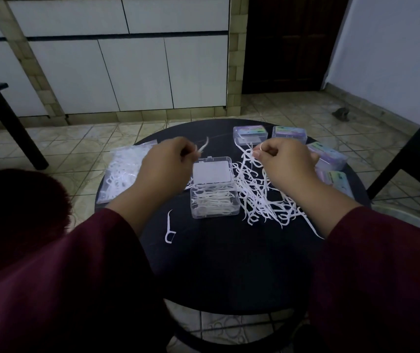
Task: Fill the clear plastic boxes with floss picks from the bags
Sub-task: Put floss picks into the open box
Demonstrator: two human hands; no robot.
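Observation:
An open clear plastic box (214,202), partly filled with white floss picks, stands mid-table with its lid (212,171) tipped back. A loose heap of floss picks (259,197) spreads to its right. My left hand (168,161) hovers over the box's left side and pinches a floss pick (203,146) that sticks up past the fingers. Above the heap, my right hand (285,159) pinches a few picks, which dangle from it. A single pick (169,229) lies alone in front of the box. A clear bag of picks (122,171) lies at the left.
Several closed labelled boxes (251,133) line the back right of the round black table (229,263). A dark bench (2,115) stands at the left and dark furniture (417,154) at the right. The floor is tiled, with white cabinets behind.

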